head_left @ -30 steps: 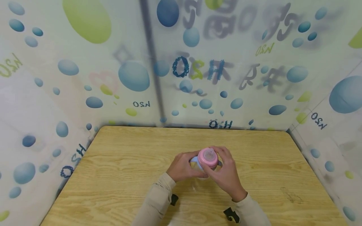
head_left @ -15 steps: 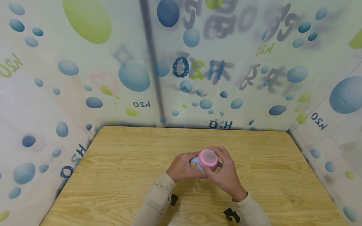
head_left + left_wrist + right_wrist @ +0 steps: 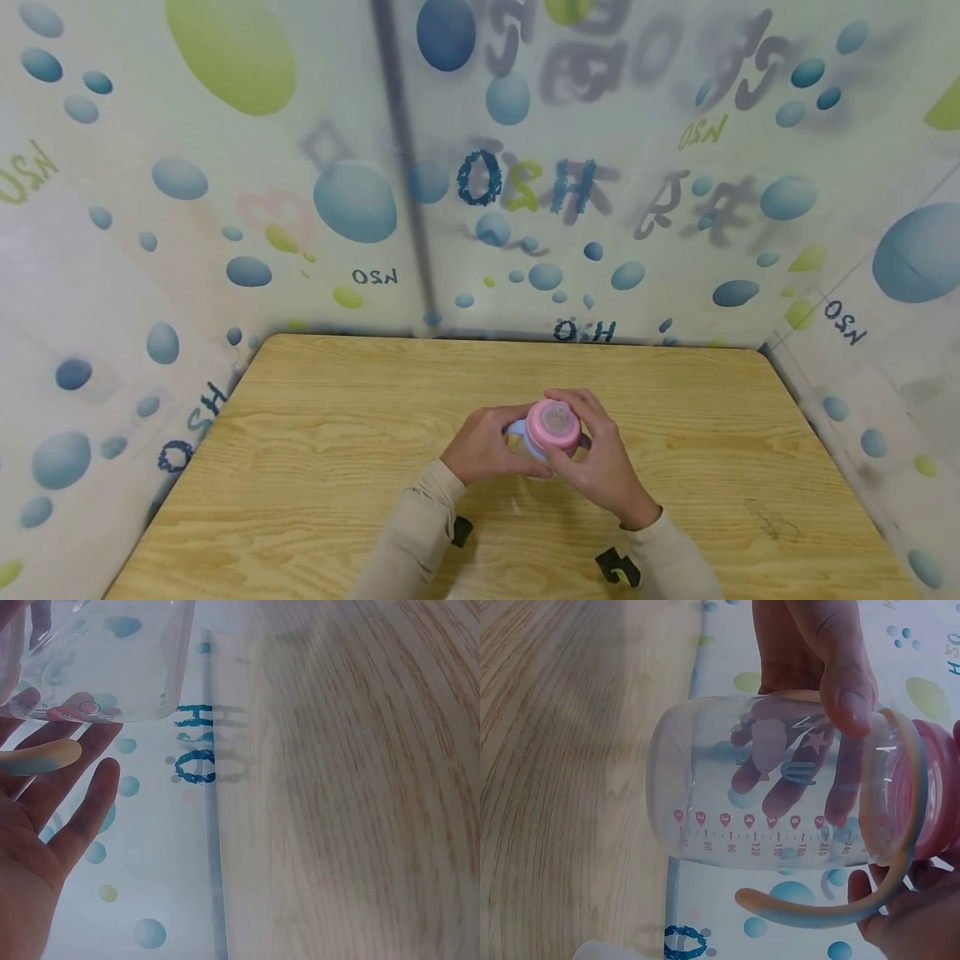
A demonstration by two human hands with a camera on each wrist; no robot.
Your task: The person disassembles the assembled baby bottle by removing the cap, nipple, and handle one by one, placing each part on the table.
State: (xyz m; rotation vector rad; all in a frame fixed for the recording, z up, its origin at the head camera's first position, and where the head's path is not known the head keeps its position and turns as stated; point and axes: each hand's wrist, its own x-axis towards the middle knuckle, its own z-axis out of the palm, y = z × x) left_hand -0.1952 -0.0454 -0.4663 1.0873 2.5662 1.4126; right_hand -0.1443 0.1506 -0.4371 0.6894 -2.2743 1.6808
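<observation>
Both hands are on a clear baby bottle (image 3: 780, 832) with printed measuring marks and a pink screw collar (image 3: 553, 437). Its clear nipple top (image 3: 557, 415) faces up in the head view. My left hand (image 3: 482, 447) grips the bottle's body, thumb in front and fingers behind, seen through the clear wall. My right hand (image 3: 606, 462) curls thumb and fingers round the pink collar. A curved blue-and-peach handle (image 3: 817, 915) sticks out from the bottle's neck. The bottle's base is close over the table in the wrist views.
The wood-grain table (image 3: 337, 483) spreads around the hands. White walls (image 3: 247, 208) printed with blue and green drops enclose its back and sides. Black straps (image 3: 618, 568) hang by the sleeves.
My right hand has turned slightly anticlockwise on the pink collar, its fingertips shifting left and its thumb right. The bottle's top has moved slightly down. My left hand has stayed in place.
</observation>
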